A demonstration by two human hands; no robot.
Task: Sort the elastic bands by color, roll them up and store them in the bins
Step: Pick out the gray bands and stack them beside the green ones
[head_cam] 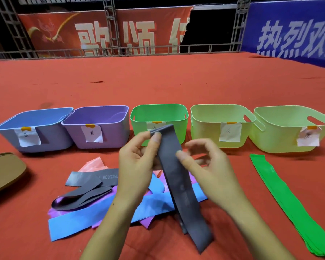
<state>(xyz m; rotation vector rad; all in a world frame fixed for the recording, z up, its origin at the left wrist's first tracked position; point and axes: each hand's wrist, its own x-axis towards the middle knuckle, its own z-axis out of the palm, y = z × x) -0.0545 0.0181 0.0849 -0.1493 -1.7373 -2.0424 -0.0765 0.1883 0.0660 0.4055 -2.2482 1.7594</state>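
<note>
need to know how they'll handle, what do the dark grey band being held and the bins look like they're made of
Dark grey flat elastic band: likely matte rubber or latex; it hangs thin and limp. Purple rectangular bin and its neighbours: apparently moulded plastic, smooth with a slight sheen, rolled rims.

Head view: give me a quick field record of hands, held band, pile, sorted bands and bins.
left hand: pinches the top end of the grey band
right hand: fingers curled on the band's middle
grey band: held up, unrolled, lower end hanging over the pile
pile: grey, blue, purple and pink bands, mixed
green bands: flat stack at right on the red cloth
bins: five in a row, each paper-labelled; no bands visible inside
</note>
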